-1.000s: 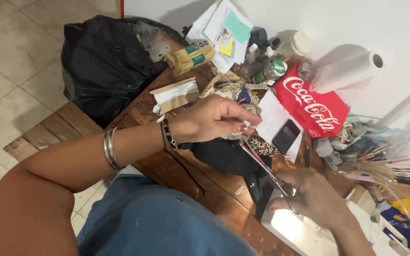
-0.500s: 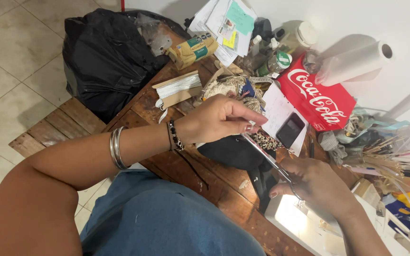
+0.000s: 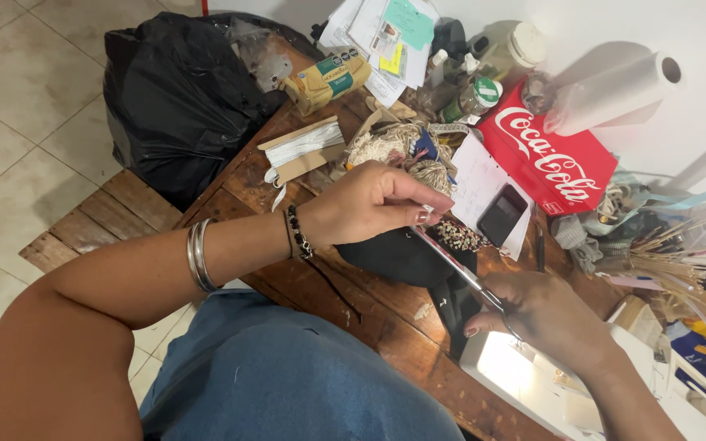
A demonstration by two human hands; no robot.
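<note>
head view: two hands work over a cluttered dark wooden bench (image 3: 320, 282). the left hand (image 3: 369, 204) has its fingers pressed together, pinching one end of a thin strip of beaded trim (image 3: 451, 261) that runs slantwise down to the right hand (image 3: 545, 314). the right hand is curled round the strip's lower end; its fingertips are partly hidden, so i cannot tell how tight the hold is. the strip hangs just above one black rounded fabric piece (image 3: 402, 255), which lies on the bench between the two hands.

counted: two silver bangles (image 3: 199, 256) on the left forearm, one black beaded bracelet (image 3: 296, 233) at the left wrist. one black phone (image 3: 502, 214) lies on a white paper sheet (image 3: 475, 175), just behind the strip. one red cardboard box (image 3: 549, 155) sits beyond it, one white paper towel roll (image 3: 614, 86) above that. one card wound with white ribbon (image 3: 300, 149) lies left of a heap of tangled cream yarn (image 3: 394, 147), and the left hand covers the heap's near edge. one black plastic bag (image 3: 181, 98) bulges at the bench's far left. a bundle of thin wooden sticks (image 3: 672, 261), too many to count, lies at the right. one lit white sewing machine (image 3: 533, 380) sits under the right hand. a blue denim lap (image 3: 288, 376) fills the foreground.
</note>
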